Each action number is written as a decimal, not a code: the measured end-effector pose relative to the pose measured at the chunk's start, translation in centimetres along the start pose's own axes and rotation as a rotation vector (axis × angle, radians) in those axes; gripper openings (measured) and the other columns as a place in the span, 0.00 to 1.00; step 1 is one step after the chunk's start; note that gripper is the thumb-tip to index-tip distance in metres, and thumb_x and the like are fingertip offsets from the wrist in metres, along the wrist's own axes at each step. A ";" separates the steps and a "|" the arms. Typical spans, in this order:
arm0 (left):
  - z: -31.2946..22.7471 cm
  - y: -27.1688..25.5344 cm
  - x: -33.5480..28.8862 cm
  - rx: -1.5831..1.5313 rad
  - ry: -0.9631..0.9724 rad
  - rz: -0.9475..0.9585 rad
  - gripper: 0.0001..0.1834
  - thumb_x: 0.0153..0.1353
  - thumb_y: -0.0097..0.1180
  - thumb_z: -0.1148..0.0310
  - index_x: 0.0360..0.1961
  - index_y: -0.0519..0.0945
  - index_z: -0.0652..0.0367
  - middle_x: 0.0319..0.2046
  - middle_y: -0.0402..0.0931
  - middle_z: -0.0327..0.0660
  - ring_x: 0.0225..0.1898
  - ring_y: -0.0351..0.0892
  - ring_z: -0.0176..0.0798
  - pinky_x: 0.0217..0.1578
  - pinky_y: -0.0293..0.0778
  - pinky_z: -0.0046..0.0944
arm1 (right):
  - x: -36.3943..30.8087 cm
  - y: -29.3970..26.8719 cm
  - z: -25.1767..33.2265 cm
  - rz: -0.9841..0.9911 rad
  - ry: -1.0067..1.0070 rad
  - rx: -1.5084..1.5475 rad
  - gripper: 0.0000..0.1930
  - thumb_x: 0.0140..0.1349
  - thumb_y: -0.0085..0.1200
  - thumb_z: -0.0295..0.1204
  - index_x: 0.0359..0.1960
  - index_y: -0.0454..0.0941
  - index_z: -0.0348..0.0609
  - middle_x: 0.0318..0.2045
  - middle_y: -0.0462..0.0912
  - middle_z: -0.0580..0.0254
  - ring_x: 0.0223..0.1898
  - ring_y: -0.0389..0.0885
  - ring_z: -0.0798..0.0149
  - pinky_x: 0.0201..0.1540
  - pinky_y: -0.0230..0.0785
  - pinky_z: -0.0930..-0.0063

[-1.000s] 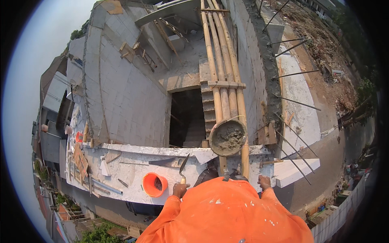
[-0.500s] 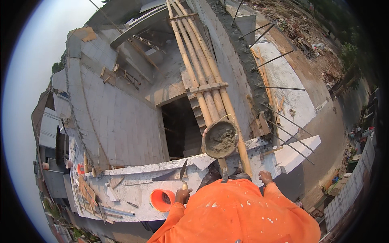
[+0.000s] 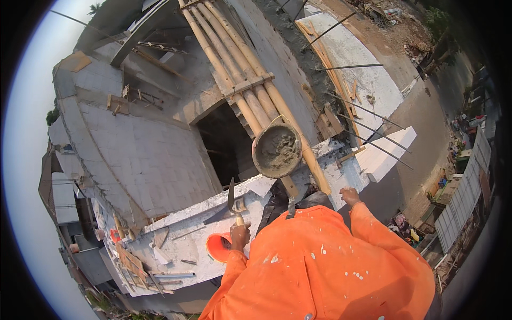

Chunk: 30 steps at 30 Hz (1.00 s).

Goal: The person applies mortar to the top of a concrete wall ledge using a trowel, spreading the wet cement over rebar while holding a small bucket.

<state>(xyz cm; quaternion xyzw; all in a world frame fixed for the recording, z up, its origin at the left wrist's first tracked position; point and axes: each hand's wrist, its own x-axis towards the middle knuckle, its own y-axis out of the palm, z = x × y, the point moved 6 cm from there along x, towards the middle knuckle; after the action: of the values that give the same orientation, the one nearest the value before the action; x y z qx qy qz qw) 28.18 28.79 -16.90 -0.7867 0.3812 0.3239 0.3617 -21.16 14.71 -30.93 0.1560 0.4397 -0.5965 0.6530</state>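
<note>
My left hand (image 3: 240,235) is closed around the wooden handle of a trowel (image 3: 231,199), its blade pointing up and away from me. Beside that hand stands an orange bucket (image 3: 216,247), partly covered by my wrist and sleeve. My right hand (image 3: 350,196) is out to the right with loosely bent fingers and nothing visible in it, above the pale wall top (image 3: 341,176). Ahead of my body, a round dark bucket (image 3: 257,154) full of wet grey mortar (image 3: 280,148) rests on bamboo poles (image 3: 246,106).
A dark opening (image 3: 221,144) drops away left of the poles. Steel bars (image 3: 373,140) jut out at the right beside a white block (image 3: 392,152). Wood scraps (image 3: 132,262) and tools lie along the wall top at left. The ground lies far below on the right.
My left hand has risen with the trowel, whose blade now points more upright. My right hand has moved slightly up. The whole view has shifted and turned a little.
</note>
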 end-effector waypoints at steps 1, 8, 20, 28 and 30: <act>-0.6 0.2 0.0 0.012 0.047 -0.006 0.13 0.50 0.63 0.72 0.24 0.68 0.55 0.13 0.66 0.34 0.10 0.64 0.31 0.10 0.60 0.34 | -0.5 -0.2 0.0 -0.008 0.008 -0.008 0.12 0.54 0.51 0.33 0.29 0.79 0.36 0.20 0.79 0.57 0.21 0.78 0.64 0.25 0.68 0.69; -11.6 7.2 3.0 0.014 0.293 0.215 0.10 0.46 0.62 0.73 0.28 0.73 0.59 0.15 0.70 0.36 0.12 0.68 0.32 0.14 0.66 0.32 | -1.3 -3.2 -6.7 -0.187 -0.186 -0.160 0.09 0.54 0.51 0.31 0.27 0.79 0.37 0.20 0.78 0.60 0.21 0.76 0.66 0.26 0.68 0.71; -31.0 27.7 13.8 0.785 0.694 0.397 0.19 0.40 0.63 0.63 0.31 0.80 0.67 0.24 0.78 0.46 0.26 0.76 0.41 0.30 0.70 0.40 | -17.8 3.8 -10.0 -0.357 0.399 0.123 0.09 0.53 0.51 0.32 0.29 0.79 0.40 0.23 0.78 0.61 0.23 0.77 0.65 0.30 0.69 0.71; -32.4 40.3 20.5 1.335 1.679 0.362 0.09 0.54 0.55 0.62 0.25 0.85 0.50 0.24 0.81 0.49 0.29 0.81 0.50 0.32 0.74 0.48 | -27.6 15.6 -18.9 -0.209 -0.127 0.964 0.09 0.47 0.56 0.26 0.33 0.80 0.43 0.38 0.81 0.56 0.41 0.80 0.57 0.44 0.72 0.65; -30.9 42.1 21.2 1.369 1.820 0.453 0.09 0.54 0.55 0.61 0.25 0.85 0.50 0.24 0.81 0.48 0.29 0.81 0.50 0.33 0.74 0.47 | -29.5 17.4 -21.8 -0.249 -0.122 0.954 0.09 0.47 0.57 0.24 0.33 0.80 0.43 0.37 0.80 0.58 0.40 0.79 0.58 0.43 0.71 0.66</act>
<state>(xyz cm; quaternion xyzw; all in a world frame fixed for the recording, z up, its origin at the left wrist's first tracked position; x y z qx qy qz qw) 10.90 -22.97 -30.79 -0.2825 0.7278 -0.5780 0.2375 -10.73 53.68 -26.37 0.3485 0.0939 -0.8128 0.4573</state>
